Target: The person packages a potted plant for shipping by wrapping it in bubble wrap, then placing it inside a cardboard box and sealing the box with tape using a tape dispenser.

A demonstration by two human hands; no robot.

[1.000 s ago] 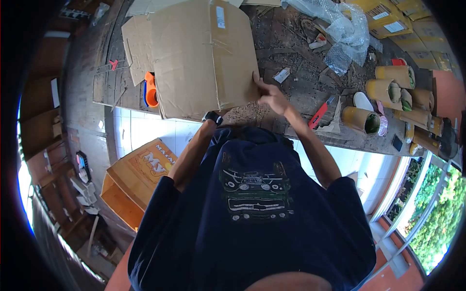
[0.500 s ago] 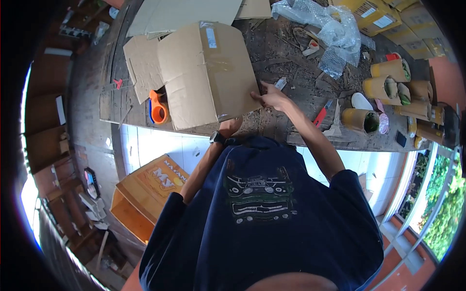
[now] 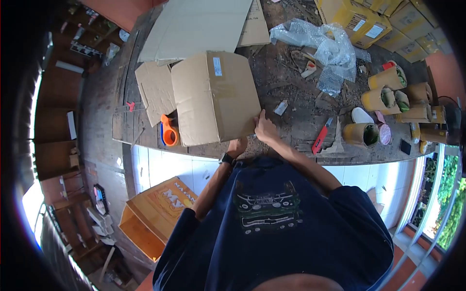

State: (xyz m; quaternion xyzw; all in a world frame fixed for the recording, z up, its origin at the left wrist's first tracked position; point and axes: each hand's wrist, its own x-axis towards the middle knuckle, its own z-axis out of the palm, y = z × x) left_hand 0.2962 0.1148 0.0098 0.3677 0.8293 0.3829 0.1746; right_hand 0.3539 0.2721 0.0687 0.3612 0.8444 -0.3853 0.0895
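Head view: a creased brown cardboard box (image 3: pixel 194 104) is at the near edge of the dark, rough wooden bench (image 3: pixel 293 133), toward its left end; whether it rests there or is lifted slightly, I cannot tell. The left hand (image 3: pixel 237 146) meets its near edge, fingers hidden, so its grip cannot be told. The right hand (image 3: pixel 265 129) touches the near right corner, forefinger extended along the side; whether it pinches the board is unclear. Handling it well probably means supporting the weight from beneath and steadying the corner lightly, since worn board could buckle along its crease. Glossy tape and a pale paper label (image 3: pixel 217 66) break the matte surface. Just left sits a smooth, ringed orange plastic piece (image 3: pixel 165 122); crinkled transparent bubble wrap (image 3: pixel 335 56) sprawls toward the bench's far right corner
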